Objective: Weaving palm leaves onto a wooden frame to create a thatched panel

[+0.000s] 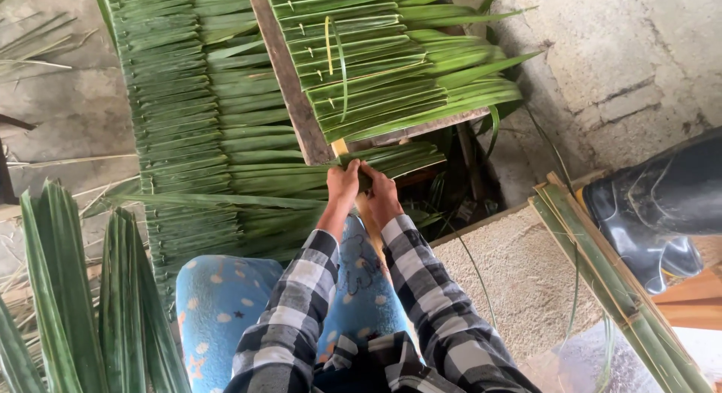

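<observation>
Below the wooden plank [289, 77], a folded palm leaf [398, 158] is clamped by the left hand [343, 181] and right hand [379, 188], its length running rightward from both.

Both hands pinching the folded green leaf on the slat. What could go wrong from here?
1. The left hand and right hand grip one folded palm leaf close together at the thin slat; a slip might let the fold spring open.
2. Leaf edges could cut bare fingers.
3. The loose leaves beside the knee might get crushed if the person shifts.
</observation>
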